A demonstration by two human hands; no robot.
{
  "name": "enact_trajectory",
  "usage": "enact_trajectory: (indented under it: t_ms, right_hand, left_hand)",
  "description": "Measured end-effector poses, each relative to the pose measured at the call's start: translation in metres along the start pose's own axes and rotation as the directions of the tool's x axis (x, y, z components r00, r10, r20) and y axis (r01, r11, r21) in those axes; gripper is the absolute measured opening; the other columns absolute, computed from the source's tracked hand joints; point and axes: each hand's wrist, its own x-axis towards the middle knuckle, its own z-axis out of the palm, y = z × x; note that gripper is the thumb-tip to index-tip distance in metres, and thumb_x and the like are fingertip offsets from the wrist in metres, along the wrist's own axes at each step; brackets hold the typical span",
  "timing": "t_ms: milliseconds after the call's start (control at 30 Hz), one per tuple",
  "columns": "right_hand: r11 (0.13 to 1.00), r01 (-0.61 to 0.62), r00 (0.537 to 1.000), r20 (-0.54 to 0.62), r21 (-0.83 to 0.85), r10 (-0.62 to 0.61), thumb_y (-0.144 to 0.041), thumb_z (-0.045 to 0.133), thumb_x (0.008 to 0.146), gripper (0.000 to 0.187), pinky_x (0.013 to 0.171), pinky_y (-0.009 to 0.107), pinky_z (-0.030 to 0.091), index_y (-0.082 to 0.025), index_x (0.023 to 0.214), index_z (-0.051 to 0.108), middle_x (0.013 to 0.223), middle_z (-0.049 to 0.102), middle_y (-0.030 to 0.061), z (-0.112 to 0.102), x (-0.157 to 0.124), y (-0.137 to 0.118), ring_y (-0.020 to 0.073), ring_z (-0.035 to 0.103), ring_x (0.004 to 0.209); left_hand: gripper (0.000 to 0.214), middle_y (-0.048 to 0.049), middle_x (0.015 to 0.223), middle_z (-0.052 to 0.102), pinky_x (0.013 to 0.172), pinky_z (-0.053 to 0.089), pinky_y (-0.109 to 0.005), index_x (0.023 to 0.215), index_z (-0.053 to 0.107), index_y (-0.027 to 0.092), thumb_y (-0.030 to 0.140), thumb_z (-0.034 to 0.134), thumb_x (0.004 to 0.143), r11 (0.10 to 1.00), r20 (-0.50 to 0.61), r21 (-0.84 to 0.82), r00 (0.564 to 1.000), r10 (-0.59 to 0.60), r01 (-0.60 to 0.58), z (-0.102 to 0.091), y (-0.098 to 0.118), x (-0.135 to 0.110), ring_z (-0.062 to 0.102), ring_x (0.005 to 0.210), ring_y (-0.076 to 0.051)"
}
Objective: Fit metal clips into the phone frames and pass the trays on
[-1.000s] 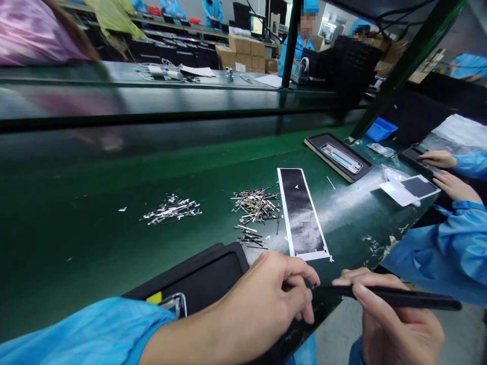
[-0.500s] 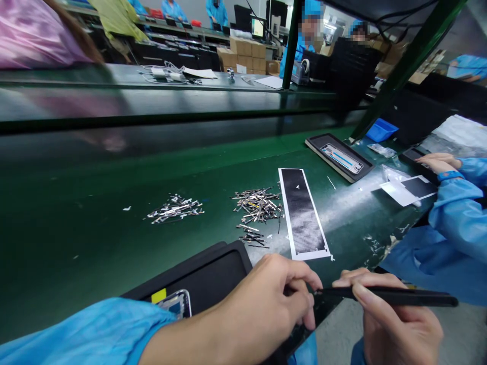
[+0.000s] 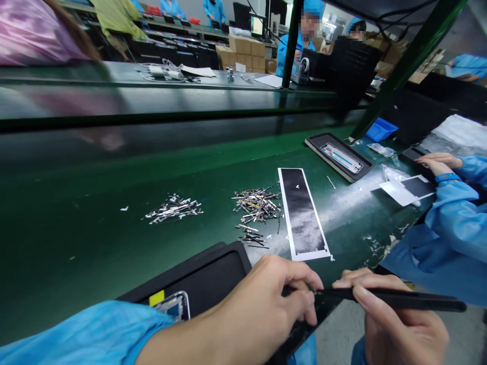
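Observation:
My right hand point(image 3: 395, 314) grips black tweezers point(image 3: 433, 300), their tips pointing left to my left fingertips. My left hand point(image 3: 274, 299) is closed in a pinch at those tips; whatever small piece it holds is too hidden to name. Under my left forearm lies a black tray point(image 3: 213, 276) with part of a phone frame point(image 3: 178, 305) and a yellow tab point(image 3: 157, 297) showing. Beyond my hands lie a pile of thin dark strips point(image 3: 258, 205), a second pile of paler strips point(image 3: 173, 209), and a white-bordered sheet of black strips point(image 3: 304, 213).
Another tray point(image 3: 338, 157) holding a phone frame rests farther back on the green bench point(image 3: 95, 177). At right a co-worker's hands point(image 3: 441, 161) are near a white and black sheet point(image 3: 407, 190). A blue bin point(image 3: 381, 130) stands by the slanted green post point(image 3: 411, 71).
Both hands keep nearly the same pose at the tweezer tips. The rear end of the tweezers has shifted slightly right and down with my right hand.

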Motion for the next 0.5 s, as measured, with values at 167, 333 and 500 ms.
enact_trajectory:
  t_ms: [167, 333, 500]
  right_hand:
    - [0.997, 0.041, 0.997, -0.069, -0.064, -0.045, -0.016, 0.069, 0.060, 0.005, 0.056, 0.031, 0.053, -0.020, 0.063, 0.068, 0.058, 0.066, 0.0050, 0.0014, 0.0009, -0.0008, 0.0195, 0.063, 0.058]
    - [0.994, 0.086, 0.994, -0.062, -0.071, -0.091, -0.013, 0.068, 0.061, 0.010, 0.057, 0.029, 0.054, -0.022, 0.066, 0.068, 0.059, 0.066, 0.0027, 0.0020, 0.0004, -0.0002, 0.0182, 0.063, 0.060]
    - [0.984, 0.117, 0.993, -0.015, -0.136, -0.121, -0.012, 0.068, 0.060, 0.010, 0.058, 0.030, 0.055, -0.020, 0.066, 0.069, 0.060, 0.067, 0.0036, 0.0014, 0.0017, -0.0029, 0.0200, 0.064, 0.060]
  left_hand:
    - [0.018, 0.0008, 0.079, 0.067, 0.076, 0.038, -0.026, 0.084, 0.062, 0.018, 0.023, 0.045, 0.079, 0.993, -0.033, 0.113, 0.999, 0.020, -0.017, -0.0024, 0.0014, -0.0023, 0.056, 0.081, -0.017]
    - [0.013, 0.0004, 0.078, 0.067, 0.072, 0.040, -0.025, 0.077, 0.059, 0.017, 0.023, 0.048, 0.077, 0.998, -0.033, 0.061, 0.999, 0.017, -0.015, -0.0022, -0.0002, -0.0026, 0.058, 0.076, -0.016]
    - [0.014, -0.0030, 0.072, 0.066, 0.068, 0.041, -0.023, 0.070, 0.058, 0.014, 0.020, 0.047, 0.076, 0.996, -0.030, -0.066, 0.998, 0.051, -0.053, -0.0012, 0.0009, -0.0005, 0.058, 0.071, -0.014]
